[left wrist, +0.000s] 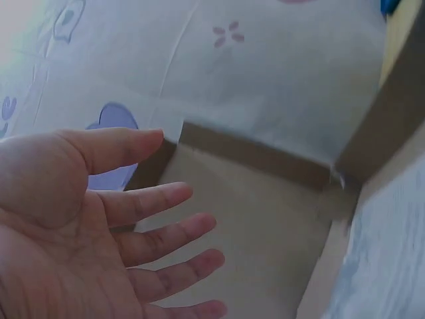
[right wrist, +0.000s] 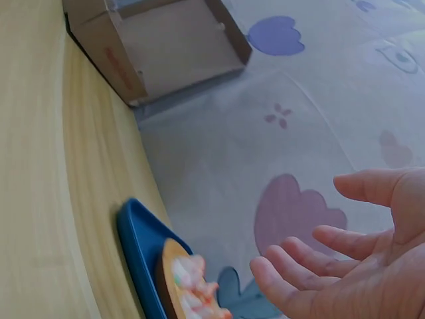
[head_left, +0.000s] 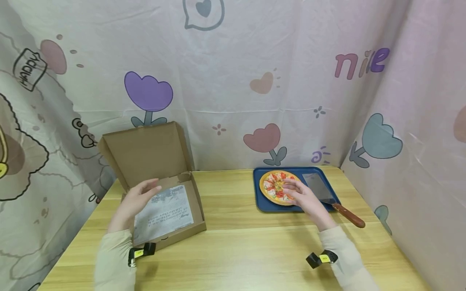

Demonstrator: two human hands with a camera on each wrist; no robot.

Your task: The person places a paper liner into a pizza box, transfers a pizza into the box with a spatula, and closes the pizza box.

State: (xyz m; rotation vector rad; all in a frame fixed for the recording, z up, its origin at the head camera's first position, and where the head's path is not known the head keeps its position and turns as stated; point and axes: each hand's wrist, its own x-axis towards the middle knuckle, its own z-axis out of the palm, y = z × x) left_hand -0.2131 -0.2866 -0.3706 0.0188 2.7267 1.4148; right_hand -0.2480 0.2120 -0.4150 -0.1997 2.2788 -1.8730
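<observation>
An open cardboard pizza box (head_left: 198, 210) stands at the left of the table, its lid (head_left: 149, 153) raised against the backdrop. A printed sheet of paper (head_left: 164, 214) lines its floor. Over the box's left side hovers my left hand (head_left: 136, 200), fingers spread and nothing held; its palm shows in the left wrist view. To the right, a pizza (head_left: 269, 184) with red and white toppings lies on a blue tray (head_left: 260, 202). My right hand (head_left: 303, 198) overlaps the pizza's right edge in the head view, fingers loosely extended and holding nothing, as the right wrist view shows.
A pizza server (head_left: 318, 186) lies on the tray's right part, its wooden handle (head_left: 349, 215) sticking out over the front right corner. A printed cloth backdrop (head_left: 225, 101) rises behind the wooden table (head_left: 233, 250) and along both sides.
</observation>
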